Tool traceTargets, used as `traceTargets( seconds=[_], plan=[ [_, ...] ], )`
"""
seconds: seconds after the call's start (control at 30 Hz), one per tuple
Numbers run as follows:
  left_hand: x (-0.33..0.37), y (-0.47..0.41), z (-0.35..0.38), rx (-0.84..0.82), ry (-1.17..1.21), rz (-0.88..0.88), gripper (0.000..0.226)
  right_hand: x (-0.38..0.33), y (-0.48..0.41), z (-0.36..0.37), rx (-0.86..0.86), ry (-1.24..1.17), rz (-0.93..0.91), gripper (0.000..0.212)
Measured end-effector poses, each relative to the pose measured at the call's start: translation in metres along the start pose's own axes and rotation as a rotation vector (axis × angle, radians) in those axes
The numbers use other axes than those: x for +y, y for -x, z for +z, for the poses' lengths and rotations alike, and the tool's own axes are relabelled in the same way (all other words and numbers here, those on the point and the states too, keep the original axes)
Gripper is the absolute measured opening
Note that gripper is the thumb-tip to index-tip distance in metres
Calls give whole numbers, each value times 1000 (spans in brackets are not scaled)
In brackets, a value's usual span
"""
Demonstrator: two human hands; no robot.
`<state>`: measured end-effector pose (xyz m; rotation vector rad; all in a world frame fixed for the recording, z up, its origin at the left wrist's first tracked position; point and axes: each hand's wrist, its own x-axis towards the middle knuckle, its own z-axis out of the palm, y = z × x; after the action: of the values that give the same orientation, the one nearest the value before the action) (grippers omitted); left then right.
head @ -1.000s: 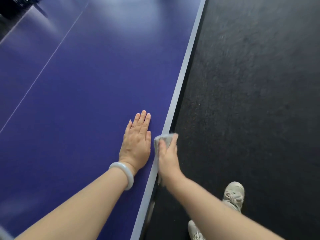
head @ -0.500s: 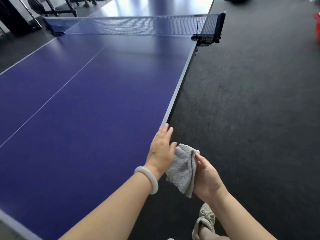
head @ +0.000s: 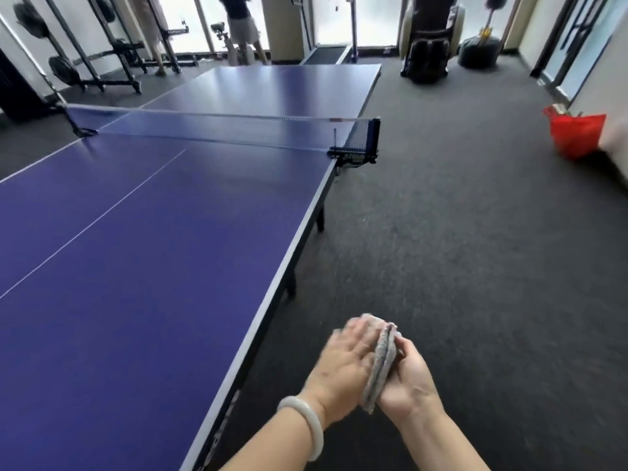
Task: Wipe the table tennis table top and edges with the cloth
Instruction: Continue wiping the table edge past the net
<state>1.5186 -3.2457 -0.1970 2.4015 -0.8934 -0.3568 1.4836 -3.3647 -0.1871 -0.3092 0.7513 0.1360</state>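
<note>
The blue table tennis table fills the left of the view, its pale right edge running toward the net. A folded grey cloth is sandwiched between my two hands, to the right of the table edge and above the dark floor. My left hand, with a pale bangle on the wrist, presses flat against the cloth's left side. Fingers of my right hand curl round the cloth from the right. Neither hand touches the table.
Dark carpet lies to the right of the table. A red bag sits at the far right by the wall. Weight racks stand at the back left, a massage chair at the back, and a person beyond the table.
Both hands came off the table edge and met over the floor with the cloth folded between them. The view lifted from the table surface to the whole room.
</note>
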Motion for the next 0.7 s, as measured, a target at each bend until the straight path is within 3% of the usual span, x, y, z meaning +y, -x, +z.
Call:
traceTargets(
  seconds=[0.03,0.07,0.1,0.2,0.37,0.5,0.7],
  plan=[
    [-3,-20,-1,102,-134,-43,46,-25,-3,2,9,4,-26,49],
    [-3,-42,-7,102,-257,-158,36,-51,-5,3,29,17,-56,48],
    [-1,-62,-14,37,-250,-300,28,-78,-9,5,51,29,-81,48],
    [10,-113,-28,63,-90,-401,32,-147,-21,14,116,94,-96,46],
    [27,-180,-44,107,43,-453,26,-212,-54,57,167,169,-94,30],
    [14,-232,-58,139,191,-478,22,-247,-99,97,168,263,-122,31],
    [-36,-346,-89,56,95,-476,24,-309,-185,155,214,475,-161,31]
  ],
)
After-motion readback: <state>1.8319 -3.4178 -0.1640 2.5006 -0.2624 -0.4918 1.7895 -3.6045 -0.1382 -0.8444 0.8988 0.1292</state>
